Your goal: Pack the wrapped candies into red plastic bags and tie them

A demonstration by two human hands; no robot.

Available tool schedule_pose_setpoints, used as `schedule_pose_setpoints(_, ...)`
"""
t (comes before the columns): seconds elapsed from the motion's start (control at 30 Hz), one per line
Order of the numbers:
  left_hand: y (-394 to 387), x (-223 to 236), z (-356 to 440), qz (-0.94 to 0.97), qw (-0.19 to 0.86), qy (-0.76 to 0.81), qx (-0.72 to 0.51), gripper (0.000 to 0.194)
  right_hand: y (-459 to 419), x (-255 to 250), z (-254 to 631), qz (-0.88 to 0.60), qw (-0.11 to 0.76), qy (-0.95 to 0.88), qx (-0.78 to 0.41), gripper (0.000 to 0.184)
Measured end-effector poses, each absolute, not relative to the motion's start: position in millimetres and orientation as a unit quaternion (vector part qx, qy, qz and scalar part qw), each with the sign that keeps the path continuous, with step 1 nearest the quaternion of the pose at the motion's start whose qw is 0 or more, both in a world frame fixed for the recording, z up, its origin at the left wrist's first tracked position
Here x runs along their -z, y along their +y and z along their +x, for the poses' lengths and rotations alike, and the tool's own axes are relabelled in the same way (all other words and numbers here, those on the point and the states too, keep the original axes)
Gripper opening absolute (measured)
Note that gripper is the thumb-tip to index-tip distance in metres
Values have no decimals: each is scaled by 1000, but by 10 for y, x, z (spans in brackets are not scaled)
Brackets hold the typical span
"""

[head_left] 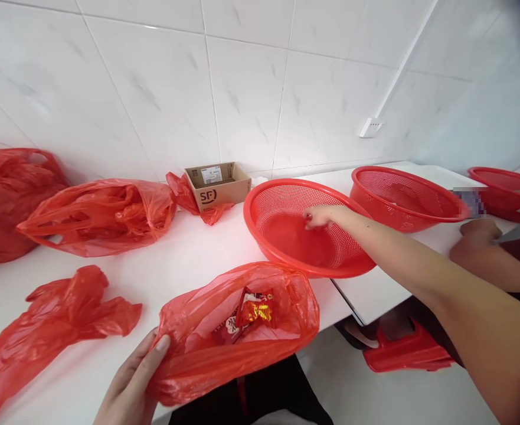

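Observation:
My left hand (131,383) grips the near left rim of an open red plastic bag (237,330) at the table's front edge. Inside the bag lie red snack packets (248,316). My right arm stretches out to the right and forward. My right hand (319,216) hangs inside a red mesh basket (281,236), its fingers curled in a pinch over the basket's floor. What they pinch, if anything, is too small to make out.
A crumpled red bag (51,330) lies at the left front, fuller red bags (100,215) behind it, and a small cardboard box (218,184) by the tiled wall. More red baskets (401,198) stand to the right, where another person's hand (478,230) rests on the table.

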State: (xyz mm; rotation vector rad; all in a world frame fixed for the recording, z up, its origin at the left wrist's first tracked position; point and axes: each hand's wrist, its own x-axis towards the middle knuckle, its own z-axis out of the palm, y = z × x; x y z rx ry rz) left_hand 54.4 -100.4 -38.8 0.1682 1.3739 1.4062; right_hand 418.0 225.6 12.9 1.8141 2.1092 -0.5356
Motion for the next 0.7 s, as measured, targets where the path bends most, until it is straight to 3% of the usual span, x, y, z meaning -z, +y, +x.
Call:
schedule_pose_setpoints(0.27, -1004, 341, 576, 105, 560, 581, -582, 46, 2174, -103, 4204, 616, 102, 721, 299, 33)
schedule_pose_setpoints(0.53, -935, 286, 683, 146, 585, 536, -591, 46, 1788, -731, 3832, 467, -127, 789, 378, 28)
schedule_pose_setpoints(0.6, -919, 257, 732, 155, 592, 526, -590, 46, 1697, -748, 3679, 455, -129, 805, 357, 26)
schedule_pose_setpoints(0.7, -938, 214, 772, 156, 590, 524, -594, 47, 1598, -580, 3456, 456, -46, 844, 280, 20)
